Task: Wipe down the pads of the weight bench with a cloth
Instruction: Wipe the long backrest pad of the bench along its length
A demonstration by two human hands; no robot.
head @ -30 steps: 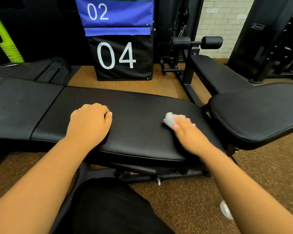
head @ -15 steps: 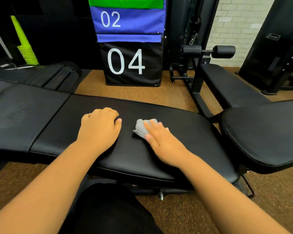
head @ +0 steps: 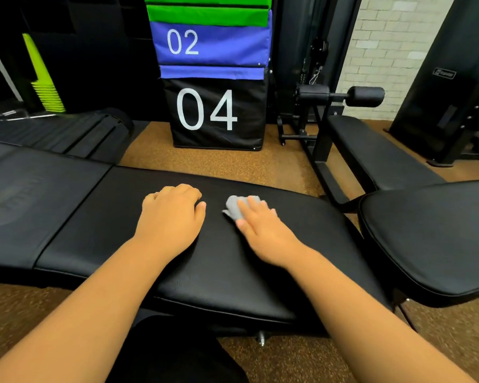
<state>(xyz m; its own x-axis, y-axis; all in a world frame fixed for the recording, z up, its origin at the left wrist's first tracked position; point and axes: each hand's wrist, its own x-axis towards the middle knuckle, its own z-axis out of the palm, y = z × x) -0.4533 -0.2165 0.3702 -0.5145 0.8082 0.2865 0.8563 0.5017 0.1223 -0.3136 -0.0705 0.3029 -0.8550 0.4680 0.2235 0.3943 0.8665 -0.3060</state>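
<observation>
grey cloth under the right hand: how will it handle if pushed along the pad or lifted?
Likely floppy: the cloth lies bunched and creased under the right hand. Probably light, since flat fingers alone cover it. It should slide easily on the pad, which looks smooth and glossy, though it may bunch further.

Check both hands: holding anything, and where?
Right hand presses flat fingers on the near part of the grey cloth; no curled grip. Left hand rests on the pad, empty.
</observation>
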